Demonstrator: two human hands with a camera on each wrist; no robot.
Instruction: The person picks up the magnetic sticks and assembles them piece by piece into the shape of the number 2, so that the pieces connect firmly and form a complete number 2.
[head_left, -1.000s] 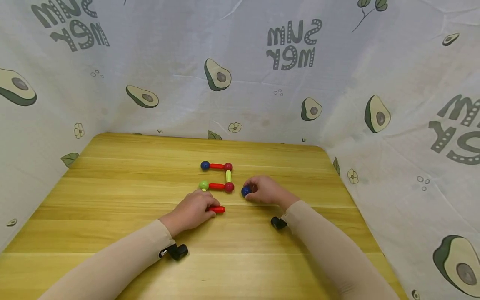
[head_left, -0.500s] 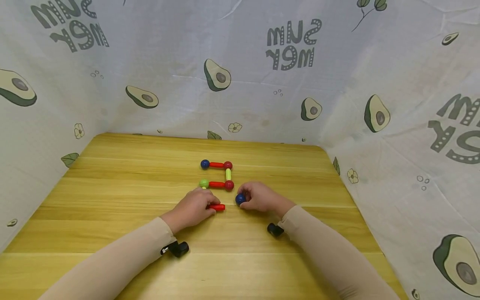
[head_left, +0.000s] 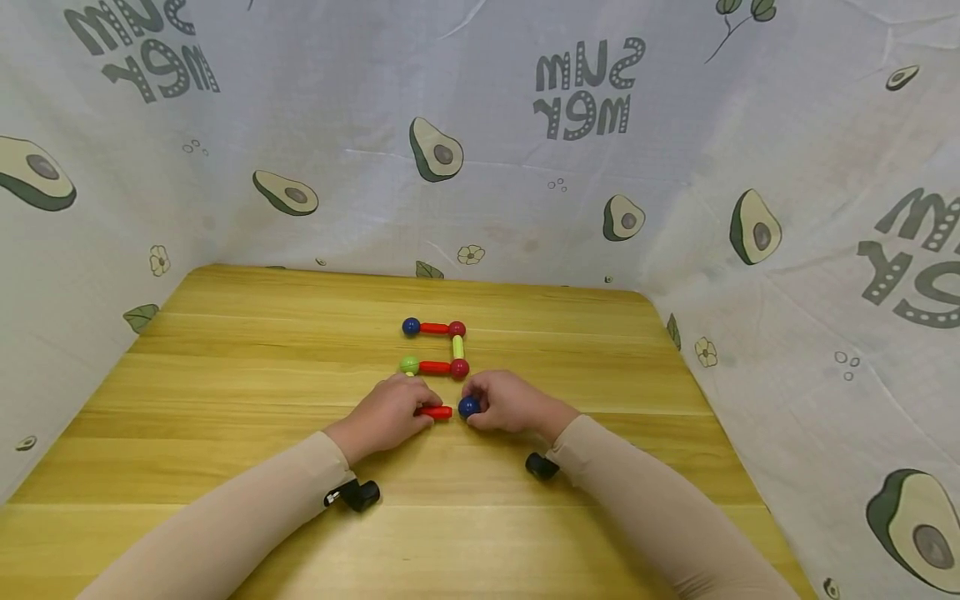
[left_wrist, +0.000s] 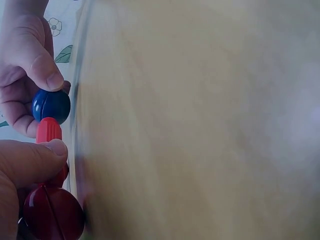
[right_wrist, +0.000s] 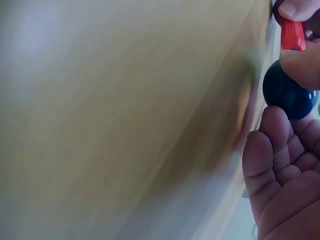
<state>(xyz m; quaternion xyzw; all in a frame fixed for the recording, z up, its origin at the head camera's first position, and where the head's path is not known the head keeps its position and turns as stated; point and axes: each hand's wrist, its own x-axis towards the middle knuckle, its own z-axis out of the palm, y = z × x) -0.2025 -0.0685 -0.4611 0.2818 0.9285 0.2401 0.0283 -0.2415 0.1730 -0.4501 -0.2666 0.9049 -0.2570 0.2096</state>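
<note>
My left hand (head_left: 388, 414) pinches a red magnetic rod (head_left: 437, 412) between thumb and fingers. A dark red ball (left_wrist: 54, 213) sits at the rod's near end in the left wrist view, hidden behind the hand in the head view. In my right hand (head_left: 517, 404) a blue ball (head_left: 468, 407) is pinched by thumb and fingertips, right by the rod's free end. Just beyond the hands lies a chain: blue ball (head_left: 411, 326), red rod (head_left: 434, 328), red ball (head_left: 457, 330), yellow-green rod (head_left: 458, 347), red ball (head_left: 459, 368), red rod (head_left: 435, 367) and green ball (head_left: 408, 366).
A yellow-green rod end (head_left: 409, 374) shows below the green ball, the remainder covered by the left hand. All of it rests on a wooden table (head_left: 300, 333). White printed cloth (head_left: 360, 217) hangs along the back and sides.
My right hand has carried the blue ball left and toward me, from beside the chain's red ball to the red rod's end. My left hand has stayed nearly still, gripping the rod.
</note>
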